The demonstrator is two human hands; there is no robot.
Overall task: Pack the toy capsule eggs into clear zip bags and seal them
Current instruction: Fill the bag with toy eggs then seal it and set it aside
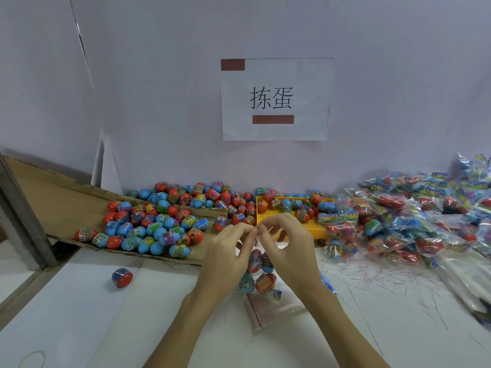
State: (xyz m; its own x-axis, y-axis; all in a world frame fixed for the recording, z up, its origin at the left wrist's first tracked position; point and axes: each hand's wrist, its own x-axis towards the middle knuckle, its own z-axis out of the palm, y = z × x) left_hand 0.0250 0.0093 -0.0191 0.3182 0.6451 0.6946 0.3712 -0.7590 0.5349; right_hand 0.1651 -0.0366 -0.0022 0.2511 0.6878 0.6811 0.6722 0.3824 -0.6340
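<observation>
While both hands meet at the middle of the desk, the count and the free room stand as follows.

Left hand: one; its fingers are curled and pinch the top edge of a clear zip bag.
Right hand: one; thumb and forefinger are pressed together on the same top edge, fingertips of the two hands almost touching.
Clear zip bag: one between the hands, hanging down to the desk; about four capsule eggs show inside, the rest hidden by the hands, so the exact number cannot be told.
Loose capsule eggs: several dozen, too many to count, heaped on the cardboard sheet and along the far wall.
Stray egg: one, alone on the near-left desk, well apart from the heap.
Cardboard sheet: one, sloping down from the far left; its near edge ends just left of the left hand.
Yellow tray: one, just beyond the hands, holding about a dozen eggs.
Filled bags: a pile too large to count, filling the right side out to the frame edge.
Paper sign: one, on the far wall.
Rubber band: one, at the near-left corner.
Desk: white surface open near and left of the forearms; crowded on the right.
</observation>
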